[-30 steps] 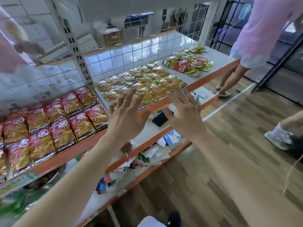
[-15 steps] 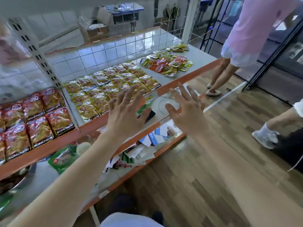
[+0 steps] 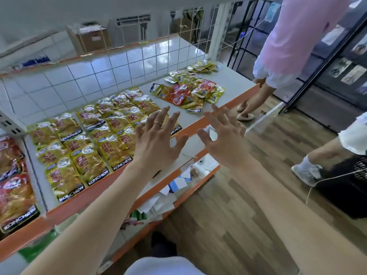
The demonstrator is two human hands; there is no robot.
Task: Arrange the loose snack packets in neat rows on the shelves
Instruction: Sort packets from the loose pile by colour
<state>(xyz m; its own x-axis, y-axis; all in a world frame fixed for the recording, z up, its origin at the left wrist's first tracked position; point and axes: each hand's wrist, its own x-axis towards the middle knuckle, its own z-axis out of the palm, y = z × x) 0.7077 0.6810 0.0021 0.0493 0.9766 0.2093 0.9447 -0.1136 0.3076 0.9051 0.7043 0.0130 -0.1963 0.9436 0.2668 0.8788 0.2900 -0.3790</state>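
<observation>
Loose packets [image 3: 188, 92] heaped far right; my left hand [image 3: 156, 143] and right hand [image 3: 224, 143] hover short (fingers [image 3: 158, 122] spread, empty). Next, probably: grasp one.

Your left hand [image 3: 158, 143] and right hand [image 3: 224, 141] hover spread, empty, above the shelf [image 3: 228, 86]; loose packets [image 3: 188, 90] lie heaped beyond.

We're looking along the grey shelf [image 3: 236, 82] with its orange front edge: yellow packets [image 3: 93, 143] are lying in neat rows mid-shelf, a loose heap [image 3: 190, 92] of yellow and red ones is sitting toward the right end, and red packets [image 3: 14, 185] are filling the left bay.
</observation>
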